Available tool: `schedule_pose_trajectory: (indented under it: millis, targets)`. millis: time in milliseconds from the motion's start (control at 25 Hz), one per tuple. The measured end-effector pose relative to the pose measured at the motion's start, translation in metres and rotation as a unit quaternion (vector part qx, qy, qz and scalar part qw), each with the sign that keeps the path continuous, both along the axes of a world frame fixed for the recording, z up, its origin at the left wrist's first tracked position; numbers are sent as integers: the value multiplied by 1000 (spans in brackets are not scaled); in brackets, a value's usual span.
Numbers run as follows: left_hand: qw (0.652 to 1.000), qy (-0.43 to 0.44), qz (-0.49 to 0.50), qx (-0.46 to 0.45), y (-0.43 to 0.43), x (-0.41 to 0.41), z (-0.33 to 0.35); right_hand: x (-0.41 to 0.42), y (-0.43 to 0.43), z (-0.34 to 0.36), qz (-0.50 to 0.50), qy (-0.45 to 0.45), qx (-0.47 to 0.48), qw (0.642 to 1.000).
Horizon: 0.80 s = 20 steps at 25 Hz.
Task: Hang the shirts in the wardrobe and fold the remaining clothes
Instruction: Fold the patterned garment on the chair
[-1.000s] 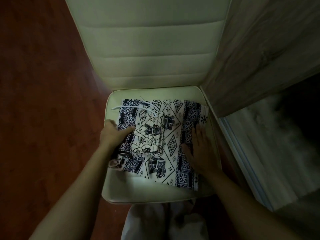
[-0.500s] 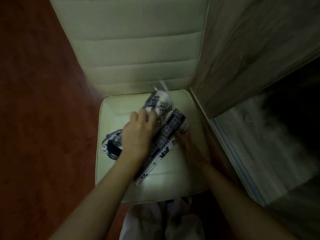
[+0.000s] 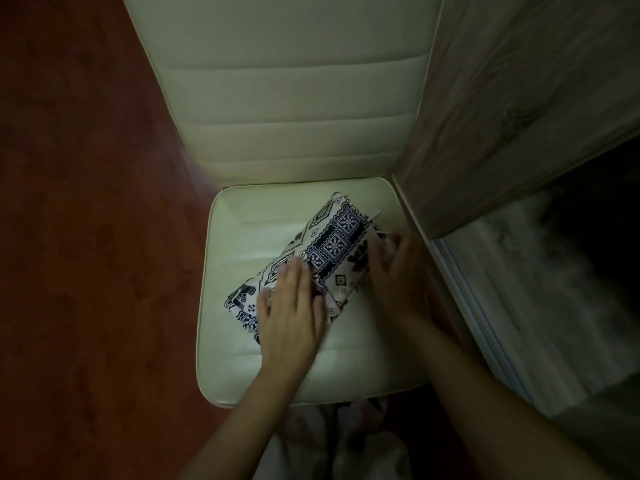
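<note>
The folded garment (image 3: 332,237) lies slantwise on the chair seat (image 3: 263,216), one end near the back right corner, the other toward the front left; the left hand (image 3: 291,317) rests flat on its nearer end, grip wide, fingers straight and together, palm down on the cloth; the right hand (image 3: 398,275) lies on the garment's right edge, fingers bent over the fabric, and whether its grip pinches the cloth cannot be told; a white cord end (image 3: 377,212) pokes out just beyond those fingers; the cloth is thin and pale, printed with dark geometric bands, diamonds, flower squares and animal figures; the seat is smooth cream padding with stitched ridges, as is the chair back (image 3: 294,98); a grey wood-grain panel (image 3: 502,98) stands just right of the chair; the floor (image 3: 86,202) is dark red-brown.
</note>
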State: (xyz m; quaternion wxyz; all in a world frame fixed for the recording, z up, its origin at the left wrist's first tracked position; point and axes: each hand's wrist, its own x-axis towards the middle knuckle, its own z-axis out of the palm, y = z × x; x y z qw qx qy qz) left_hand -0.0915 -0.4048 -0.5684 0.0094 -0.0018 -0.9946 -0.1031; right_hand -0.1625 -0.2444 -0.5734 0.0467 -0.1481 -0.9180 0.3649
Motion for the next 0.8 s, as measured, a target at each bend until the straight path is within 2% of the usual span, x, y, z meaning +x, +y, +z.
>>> schedule_pose_trajectory:
  millis: [80, 120, 200, 280, 360, 440, 480, 560, 640, 680, 800]
  targets:
    - [994, -53, 91, -2, -7, -4, -1, -19, -10, 2, 68, -27, 60, 995]
    - [993, -79, 85, -8, -12, -4, -7, -28, -12, 0, 96, -74, 63, 991]
    - [992, -120, 9, -32, -34, -8, -22, -32, -5, -8, 131, -167, 47, 976]
    - [989, -124, -53, -65, -65, -21, -34, -16, 8, -13, 152, -184, 70, 969]
    - [990, -94, -60, -84, -83, -35, -32, 12, 12, -13, 156, -183, 104, 965]
    - [996, -81, 10, -39, -82, -42, -23, 31, 5, -5, 136, -181, 81, 971]
    - [992, -87, 87, 20, -77, -43, -14, 34, 1, 2, 107, -171, 51, 978]
    - [946, -80, 270, 157, -69, -49, -3, 25, -6, 14, 27, -147, -19, 989]
    - [890, -88, 384, 228, -65, -65, -1, 5, -9, 16, -32, -149, -75, 986]
    - [888, -86, 395, 221, -65, -73, -4, -6, -11, 12, -31, -157, -83, 984]
    - [910, -62, 381, 153, -67, -87, -12, -25, -8, -7, -2, -165, -50, 985]
